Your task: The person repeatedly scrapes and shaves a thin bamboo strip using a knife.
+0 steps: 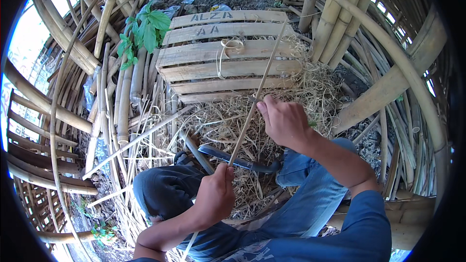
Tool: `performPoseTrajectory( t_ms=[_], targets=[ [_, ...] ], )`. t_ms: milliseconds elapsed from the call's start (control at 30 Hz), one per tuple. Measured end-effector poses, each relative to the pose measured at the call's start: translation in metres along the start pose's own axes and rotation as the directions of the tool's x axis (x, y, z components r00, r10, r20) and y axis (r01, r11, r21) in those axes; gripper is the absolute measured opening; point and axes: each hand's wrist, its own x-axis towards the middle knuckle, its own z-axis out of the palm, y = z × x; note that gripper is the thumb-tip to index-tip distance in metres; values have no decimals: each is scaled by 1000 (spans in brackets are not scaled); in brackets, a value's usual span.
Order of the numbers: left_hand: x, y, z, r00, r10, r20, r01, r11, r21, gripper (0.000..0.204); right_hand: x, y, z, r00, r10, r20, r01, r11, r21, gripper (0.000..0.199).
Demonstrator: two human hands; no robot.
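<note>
The bamboo strip (257,92) is long, thin and pale yellow, running slanted from the lower left up to the far right over the wooden pallet. It is straight and stretched, held at two places. A dark curved knife (238,161) lies under it on the straw.

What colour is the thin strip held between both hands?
Pale straw-yellow: the thin bamboo strip shows best in the head view, against the wooden pallet.
</note>
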Motion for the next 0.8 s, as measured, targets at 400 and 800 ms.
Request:
performPoseTrajectory(
  t_ms=[400,800],
  targets=[
    [-3,-1,-5,998,57,-22,-53,987,150,16,4,7,-1,998,44,45,-47,996,75,24],
    [-7,-6,-9,999,54,-1,-53,985,166,15,14,31,0,994,-12,-108,-4,989,-148,23]
  ],
)
